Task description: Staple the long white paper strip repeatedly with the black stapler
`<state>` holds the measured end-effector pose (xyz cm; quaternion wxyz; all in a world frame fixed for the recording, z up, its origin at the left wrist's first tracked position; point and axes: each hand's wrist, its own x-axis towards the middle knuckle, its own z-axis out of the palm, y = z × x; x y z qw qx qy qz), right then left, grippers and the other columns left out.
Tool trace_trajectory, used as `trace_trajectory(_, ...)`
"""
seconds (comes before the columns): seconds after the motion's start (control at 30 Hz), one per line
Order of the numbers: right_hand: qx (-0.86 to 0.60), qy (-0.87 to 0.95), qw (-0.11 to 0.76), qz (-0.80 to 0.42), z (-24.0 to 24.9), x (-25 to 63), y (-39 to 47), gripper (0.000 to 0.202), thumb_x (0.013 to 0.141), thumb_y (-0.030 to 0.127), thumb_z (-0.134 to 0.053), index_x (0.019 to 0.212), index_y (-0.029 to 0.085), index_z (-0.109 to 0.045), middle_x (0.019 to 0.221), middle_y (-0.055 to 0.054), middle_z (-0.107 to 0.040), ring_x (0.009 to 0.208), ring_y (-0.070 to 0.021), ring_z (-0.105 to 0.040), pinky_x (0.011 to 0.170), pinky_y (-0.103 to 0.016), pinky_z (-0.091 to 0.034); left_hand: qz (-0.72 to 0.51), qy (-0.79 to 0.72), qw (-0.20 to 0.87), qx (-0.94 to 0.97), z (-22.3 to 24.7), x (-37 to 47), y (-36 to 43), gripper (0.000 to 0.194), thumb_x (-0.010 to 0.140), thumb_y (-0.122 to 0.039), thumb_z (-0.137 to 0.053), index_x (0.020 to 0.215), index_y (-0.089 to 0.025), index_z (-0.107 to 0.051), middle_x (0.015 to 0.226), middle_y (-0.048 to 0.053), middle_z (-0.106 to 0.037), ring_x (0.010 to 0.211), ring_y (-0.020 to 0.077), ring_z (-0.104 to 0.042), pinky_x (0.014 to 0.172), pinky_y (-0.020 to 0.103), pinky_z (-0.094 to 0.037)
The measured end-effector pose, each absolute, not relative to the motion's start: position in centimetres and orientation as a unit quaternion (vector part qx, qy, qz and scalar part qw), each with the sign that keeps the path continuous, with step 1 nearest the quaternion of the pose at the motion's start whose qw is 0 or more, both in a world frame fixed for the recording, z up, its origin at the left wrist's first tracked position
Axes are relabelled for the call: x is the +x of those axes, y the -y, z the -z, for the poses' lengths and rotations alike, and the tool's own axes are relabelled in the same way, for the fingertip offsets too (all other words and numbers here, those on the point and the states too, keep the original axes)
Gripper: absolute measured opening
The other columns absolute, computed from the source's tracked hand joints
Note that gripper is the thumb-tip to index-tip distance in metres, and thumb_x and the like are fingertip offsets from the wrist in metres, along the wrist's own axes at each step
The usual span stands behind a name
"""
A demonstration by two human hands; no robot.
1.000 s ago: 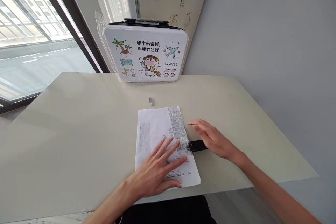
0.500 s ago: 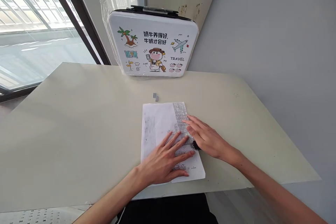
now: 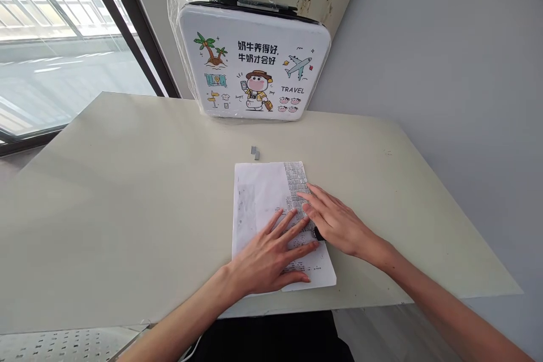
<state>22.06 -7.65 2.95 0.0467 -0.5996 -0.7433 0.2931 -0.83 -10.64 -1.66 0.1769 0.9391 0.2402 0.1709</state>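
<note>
A stack of printed white sheets (image 3: 258, 192) lies on the pale table, with a band of dense small print along its upper right side. My left hand (image 3: 271, 257) rests flat on the sheets, fingers spread. At their right edge, my right hand (image 3: 337, 223) curves over a small black stapler (image 3: 319, 234). Most of that stapler is hidden under the palm; only its dark end shows against the paper. The right fingers reach forward over the printed band. Two short grey strips of staples (image 3: 255, 153) lie just beyond the top of the sheets.
A white case (image 3: 257, 62) with cartoon travel pictures, partly wrapped in clear plastic, stands upright at the back of the table (image 3: 148, 198). A grey wall (image 3: 445, 56) rises on the right. A window (image 3: 55, 51) is at the left.
The view has shifted slightly, so everything sits a little further right and mostly higher in the picture. Both hands keep nearly the same place on the sheets.
</note>
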Motion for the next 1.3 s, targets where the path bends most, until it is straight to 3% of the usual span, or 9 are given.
trace_trajectory(0.37,-0.594,0.762,0.039,-0.256,-2.5,21.7,7.7,0.055,0.11,0.059,-0.025,0.155,0.039,-0.047,0.171,-0.001,-0.033,0.159,-0.0306,-0.026,0.125,-0.06,-0.031,-0.17,-0.241,0.175,0.939,1.7,-0.8,10.6,0.065,0.103,-0.061,-0.054,0.16,-0.031,-0.043,0.175,0.005,-0.015,0.16,0.0376,-0.013,0.13,0.061,-0.016)
trace_trajectory(0.7,-0.595,0.737,0.044,-0.319,-3.0,22.6,7.2,0.055,0.109,0.061,-0.025,0.155,0.042,-0.048,0.172,0.005,-0.031,0.16,-0.0308,-0.026,0.126,-0.06,-0.033,-0.156,-0.242,0.174,0.942,1.7,-1.0,10.7,0.066,0.103,-0.06,-0.055,0.159,-0.029,-0.044,0.174,0.007,-0.02,0.16,0.0367,-0.012,0.13,0.06,-0.015)
trace_trajectory(1.0,-0.602,0.736,0.028,-0.308,-3.1,22.1,7.3,0.057,0.109,0.061,-0.024,0.156,0.039,-0.047,0.173,0.003,-0.03,0.161,-0.0308,-0.022,0.127,-0.06,-0.03,-0.158,-0.242,0.174,0.941,1.8,-1.0,10.7,0.065,0.103,-0.06,-0.054,0.16,-0.03,-0.043,0.175,0.007,-0.017,0.16,0.0369,-0.012,0.13,0.06,-0.015)
trace_trajectory(1.3,-0.607,0.751,-0.01,-0.258,-3.7,21.2,7.5,0.055,0.111,0.05,-0.023,0.156,0.032,-0.048,0.173,-0.001,-0.03,0.16,-0.0285,-0.025,0.126,-0.056,-0.034,-0.175,-0.246,0.165,0.939,1.8,-0.9,10.8,0.065,0.102,-0.061,-0.056,0.159,-0.031,-0.044,0.175,0.005,-0.018,0.16,0.0368,-0.015,0.131,0.058,-0.015)
